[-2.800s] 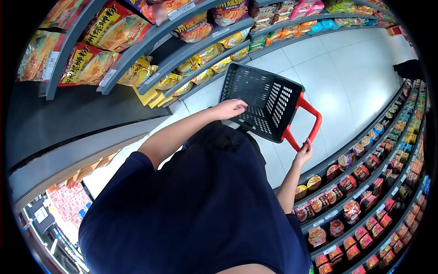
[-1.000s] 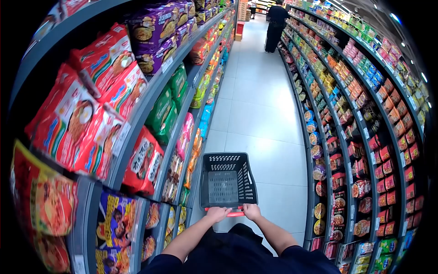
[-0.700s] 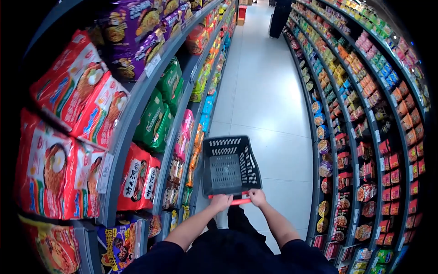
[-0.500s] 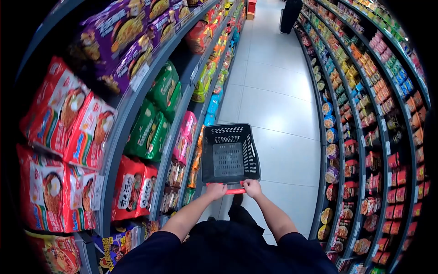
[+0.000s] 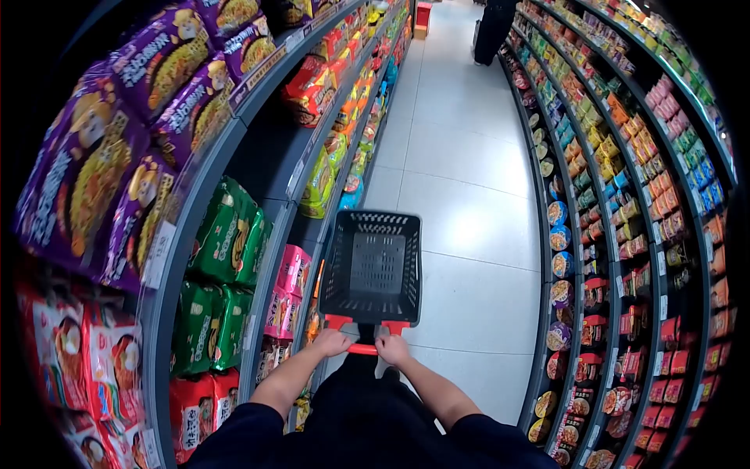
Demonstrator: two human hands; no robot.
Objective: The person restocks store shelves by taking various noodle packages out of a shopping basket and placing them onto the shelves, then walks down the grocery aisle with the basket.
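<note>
In front of me is a dark shopping basket cart (image 5: pixel 370 266) with slotted walls, and nothing lies in it. A red handle (image 5: pixel 364 349) runs across its near end. My left hand (image 5: pixel 332 342) is wrapped round the handle's left end. Round the right end of the same bar, the fingers of my right hand (image 5: pixel 394 350) are closed. Both forearms reach forward from dark sleeves.
Shelves on the left hold purple noodle packs (image 5: pixel 86 164), green packs (image 5: pixel 199 328) and red packs (image 5: pixel 312 90). Cup noodles (image 5: pixel 560 293) line the right shelves. Pale floor tiles (image 5: pixel 461 195) run between. Ahead, a person in dark clothes (image 5: pixel 494 31) stands near the right shelf.
The cart and my hands have moved forward along the aisle, with the left shelf packs sliding back toward me. In view, the cart sits further left, nearer the left shelf.
</note>
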